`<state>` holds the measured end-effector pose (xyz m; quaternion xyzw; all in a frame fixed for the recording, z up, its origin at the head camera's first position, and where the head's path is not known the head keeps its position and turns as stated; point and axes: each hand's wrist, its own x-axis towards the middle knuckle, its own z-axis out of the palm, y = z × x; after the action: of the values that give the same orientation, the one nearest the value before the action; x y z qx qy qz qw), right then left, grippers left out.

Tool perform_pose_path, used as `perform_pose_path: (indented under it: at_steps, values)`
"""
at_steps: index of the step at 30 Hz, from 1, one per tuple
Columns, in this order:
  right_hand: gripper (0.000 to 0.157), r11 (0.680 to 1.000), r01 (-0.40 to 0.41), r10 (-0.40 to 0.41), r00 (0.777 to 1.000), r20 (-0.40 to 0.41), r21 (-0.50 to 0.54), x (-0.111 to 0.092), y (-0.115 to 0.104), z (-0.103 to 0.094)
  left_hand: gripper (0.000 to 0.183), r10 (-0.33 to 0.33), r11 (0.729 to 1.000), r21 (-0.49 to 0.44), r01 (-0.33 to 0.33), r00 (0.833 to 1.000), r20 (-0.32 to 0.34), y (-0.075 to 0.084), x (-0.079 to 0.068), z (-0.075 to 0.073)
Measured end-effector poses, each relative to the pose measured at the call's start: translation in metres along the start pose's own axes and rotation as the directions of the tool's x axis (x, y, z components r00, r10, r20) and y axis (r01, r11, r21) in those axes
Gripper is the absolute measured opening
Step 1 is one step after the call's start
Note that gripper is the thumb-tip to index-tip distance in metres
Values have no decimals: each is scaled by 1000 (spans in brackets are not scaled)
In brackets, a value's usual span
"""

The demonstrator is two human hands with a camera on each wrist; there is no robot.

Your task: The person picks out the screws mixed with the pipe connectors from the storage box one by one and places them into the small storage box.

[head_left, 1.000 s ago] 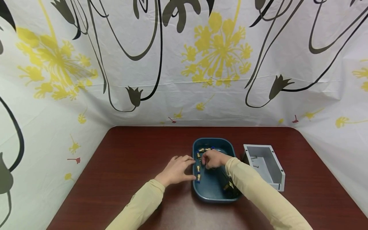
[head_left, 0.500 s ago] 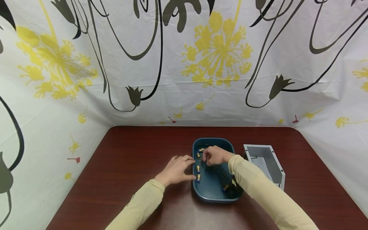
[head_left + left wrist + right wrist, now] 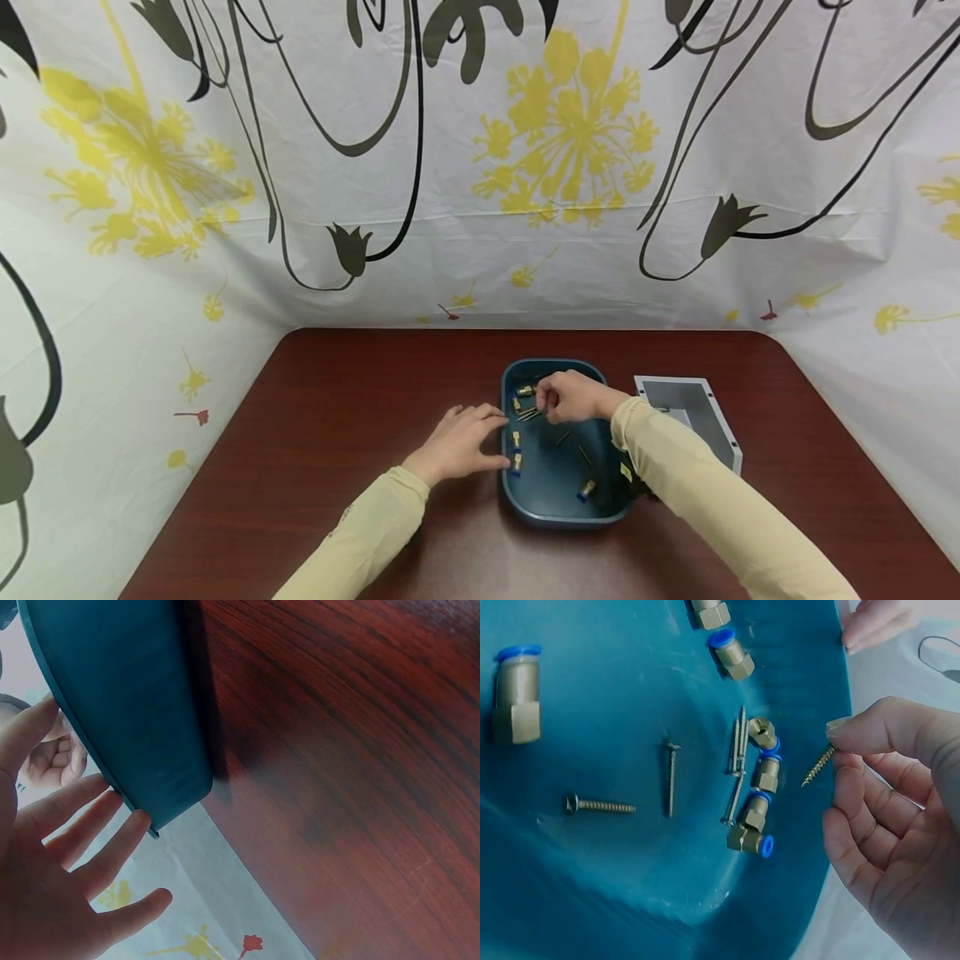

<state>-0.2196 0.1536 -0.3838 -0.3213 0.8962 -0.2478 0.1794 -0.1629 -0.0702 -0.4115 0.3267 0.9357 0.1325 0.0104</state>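
Note:
My right hand (image 3: 572,396) is over the far part of a blue tray (image 3: 551,504). In the right wrist view, its thumb and fingers pinch a screw (image 3: 820,765), with the pointed end angled downward and the head covered by the fingers. Several brass tube fittings (image 3: 517,701) with blue collars lie in the tray, most of them in a row along its left side. Loose screws (image 3: 672,780) lie beside that row and out on the tray floor. My left hand (image 3: 461,442) touches the tray's left rim with spread fingertips.
To the right of the tray stands a grey open box (image 3: 701,417), partly covered by the right sleeve (image 3: 697,475). Both sit on a dark red-brown wooden table (image 3: 375,392). Behind the table hangs a patterned white cloth (image 3: 450,192).
My right hand has shifted right and slightly away, uncovering screws and a fitting on the tray floor. Its sleeve covers more of the grey box. The left hand has stayed still.

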Motion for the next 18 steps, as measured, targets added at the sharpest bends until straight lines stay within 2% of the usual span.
perform_pose_path:
  at_steps: [10,18]
  values:
    - [14,1000,21,-21,1000,-11,23,-15,10,-11,58,0,1000,-2,0,1000,-3,-1,0,1]
    - [13,1000,-18,19,999,-38,14,-25,18,-20,59,-2,1000,3,2,1000,6,-1,-1,1]
